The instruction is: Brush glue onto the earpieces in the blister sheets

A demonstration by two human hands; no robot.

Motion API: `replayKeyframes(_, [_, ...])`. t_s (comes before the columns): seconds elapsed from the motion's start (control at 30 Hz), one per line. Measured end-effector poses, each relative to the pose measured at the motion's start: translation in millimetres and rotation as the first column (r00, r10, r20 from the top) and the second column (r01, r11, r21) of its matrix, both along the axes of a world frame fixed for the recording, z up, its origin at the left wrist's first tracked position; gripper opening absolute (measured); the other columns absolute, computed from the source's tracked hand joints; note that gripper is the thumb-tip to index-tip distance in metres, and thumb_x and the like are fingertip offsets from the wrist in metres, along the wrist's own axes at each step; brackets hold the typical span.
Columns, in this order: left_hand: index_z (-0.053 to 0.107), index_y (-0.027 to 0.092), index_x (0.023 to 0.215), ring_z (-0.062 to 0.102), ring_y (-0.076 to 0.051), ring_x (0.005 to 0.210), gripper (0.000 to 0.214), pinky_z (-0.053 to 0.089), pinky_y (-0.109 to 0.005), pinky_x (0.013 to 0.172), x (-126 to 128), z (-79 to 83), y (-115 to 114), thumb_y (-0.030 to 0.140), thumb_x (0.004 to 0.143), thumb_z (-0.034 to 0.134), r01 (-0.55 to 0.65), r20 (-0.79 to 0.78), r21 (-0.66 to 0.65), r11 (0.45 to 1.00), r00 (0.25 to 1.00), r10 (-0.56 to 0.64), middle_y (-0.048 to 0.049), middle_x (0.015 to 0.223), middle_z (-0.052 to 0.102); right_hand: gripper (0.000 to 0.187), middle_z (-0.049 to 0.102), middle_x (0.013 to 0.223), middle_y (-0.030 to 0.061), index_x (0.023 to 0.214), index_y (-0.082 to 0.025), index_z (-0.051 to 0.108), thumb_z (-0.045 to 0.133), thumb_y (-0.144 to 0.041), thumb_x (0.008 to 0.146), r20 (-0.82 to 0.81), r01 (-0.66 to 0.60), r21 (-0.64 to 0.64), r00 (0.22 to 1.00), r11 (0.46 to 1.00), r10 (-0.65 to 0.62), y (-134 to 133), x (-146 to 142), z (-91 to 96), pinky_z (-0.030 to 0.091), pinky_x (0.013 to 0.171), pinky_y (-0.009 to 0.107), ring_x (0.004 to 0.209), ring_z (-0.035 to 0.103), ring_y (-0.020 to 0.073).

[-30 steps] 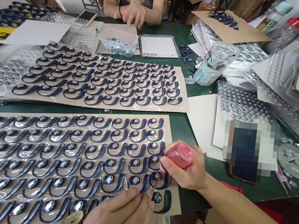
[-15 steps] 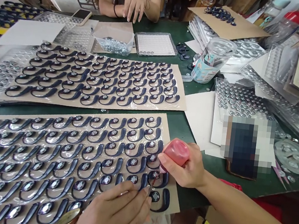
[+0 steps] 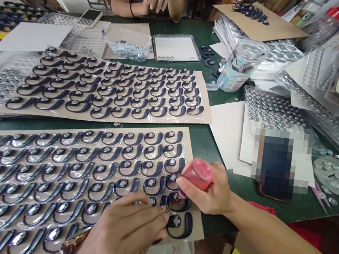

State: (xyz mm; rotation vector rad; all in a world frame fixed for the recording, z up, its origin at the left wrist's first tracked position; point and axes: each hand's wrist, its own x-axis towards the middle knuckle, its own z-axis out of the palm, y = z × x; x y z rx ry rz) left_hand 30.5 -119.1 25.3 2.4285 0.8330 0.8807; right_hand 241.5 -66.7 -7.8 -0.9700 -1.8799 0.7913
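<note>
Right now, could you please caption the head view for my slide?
Right hand with a pink bottle, left hand with a thin tool, over a card of dark curved pieces.

bright glare on plastic film, blurred, stretched outer edges

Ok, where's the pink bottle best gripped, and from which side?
Grip the pink bottle around its wide body, likely from the right, as the right hand does: the broad end is up, the lower end points down toward the dark pieces, so keep that free.
</note>
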Motion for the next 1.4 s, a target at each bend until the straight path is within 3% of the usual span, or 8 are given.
replayKeyframes(0.2, [0.065, 0.014, 0.099, 0.066, -0.011, 0.079, 0.020, 0.052, -0.028, 0.082, -6.9, -2.5, 5.7, 0.003, 0.087, 0.052, -0.049, 0.081, -0.298, 0.953, 0.994, 0.076, -0.0046, 0.095, 0.071, 0.016, 0.065, 0.064, 0.0020, 0.072, -0.016, 0.058, 0.068, -0.027, 0.078, -0.054, -0.049, 0.052, 0.997, 0.997, 0.051, -1.5, -2.1, -3.7, 0.046, 0.046, 0.022, 0.048, 0.057, 0.0105])
replayKeyframes(0.33, [0.066, 0.014, 0.095, 0.066, -0.011, 0.075, 0.019, 0.053, -0.028, 0.079, -8.0, -5.7, 7.8, 0.004, 0.088, 0.052, -0.058, 0.098, -0.338, 0.939, 0.990, 0.097, -0.0035, 0.093, 0.071, 0.017, 0.065, 0.063, 0.0026, 0.073, -0.015, 0.059, 0.071, -0.027, 0.075, -0.111, -0.086, 0.068, 0.989, 0.994, 0.093, 0.6, -1.1, -1.4, 0.044, 0.043, 0.023, 0.046, 0.056, 0.0110])
replayKeyframes(0.47, [0.065, 0.012, 0.102, 0.067, -0.012, 0.081, 0.022, 0.053, -0.030, 0.084, -5.9, -6.8, -1.5, 0.002, 0.087, 0.052, -0.042, 0.091, -0.172, 0.984, 0.994, 0.058, -0.0055, 0.096, 0.070, 0.016, 0.062, 0.058, 0.0003, 0.082, -0.016, 0.059, 0.064, -0.030, 0.082, -0.322, -0.190, -0.180, 0.939, 0.965, 0.125, 1.7, 7.6, 7.9, 0.046, 0.043, 0.022, 0.046, 0.058, 0.0113])
replayKeyframes(0.57, [0.066, 0.009, 0.099, 0.068, -0.013, 0.085, 0.017, 0.051, -0.030, 0.090, -4.1, -5.2, -19.1, 0.006, 0.089, 0.053, -0.011, 0.025, 0.070, 0.998, 1.000, 0.010, -0.0058, 0.094, 0.071, 0.020, 0.062, 0.060, 0.0007, 0.087, -0.016, 0.060, 0.066, -0.034, 0.081, -0.317, -0.244, -0.299, 0.937, 0.923, 0.146, -2.5, 13.5, 13.1, 0.047, 0.046, 0.024, 0.051, 0.060, 0.0131])
replayKeyframes(0.67, [0.068, 0.011, 0.096, 0.068, -0.012, 0.088, 0.021, 0.047, -0.027, 0.098, -2.7, -6.0, -39.2, 0.014, 0.096, 0.047, -0.001, -0.142, 0.228, 0.974, 0.989, 0.034, -0.0025, 0.094, 0.072, 0.018, 0.059, 0.056, -0.0009, 0.084, -0.016, 0.060, 0.069, -0.029, 0.077, -0.218, -0.216, -0.207, 0.961, 0.954, 0.170, -9.3, 12.1, 12.8, 0.044, 0.045, 0.023, 0.047, 0.056, 0.0117])
replayKeyframes(0.8, [0.069, 0.014, 0.097, 0.067, -0.011, 0.091, 0.027, 0.042, -0.026, 0.104, -1.3, -14.6, -56.4, 0.014, 0.098, 0.042, 0.029, -0.272, 0.306, 0.952, 0.961, 0.058, 0.0004, 0.099, 0.071, 0.016, 0.059, 0.056, -0.0013, 0.075, -0.017, 0.059, 0.067, -0.030, 0.078, -0.186, -0.216, -0.060, 0.962, 0.975, 0.202, -14.7, 3.0, 7.4, 0.041, 0.044, 0.022, 0.044, 0.053, 0.0094])
replayKeyframes(1.1, [0.067, 0.017, 0.103, 0.064, -0.013, 0.099, 0.032, 0.047, -0.028, 0.098, -3.0, -19.5, -66.5, 0.007, 0.096, 0.038, 0.093, -0.384, 0.336, 0.937, 0.922, 0.046, -0.0009, 0.107, 0.068, 0.022, 0.058, 0.058, -0.0011, 0.078, -0.016, 0.060, 0.070, -0.035, 0.076, -0.161, -0.283, 0.024, 0.945, 0.959, 0.283, -18.8, -2.3, -5.5, 0.041, 0.045, 0.022, 0.045, 0.051, 0.0091])
replayKeyframes(1.4, [0.068, 0.014, 0.102, 0.066, -0.014, 0.096, 0.031, 0.046, -0.030, 0.101, -3.2, -18.0, -65.6, 0.009, 0.097, 0.037, 0.074, -0.339, 0.297, 0.952, 0.940, 0.033, -0.0037, 0.104, 0.070, 0.021, 0.055, 0.056, -0.0031, 0.073, -0.018, 0.055, 0.069, -0.034, 0.076, -0.133, -0.278, 0.096, 0.948, 0.956, 0.289, -18.6, -6.7, -1.3, 0.038, 0.042, 0.022, 0.043, 0.047, 0.0087])
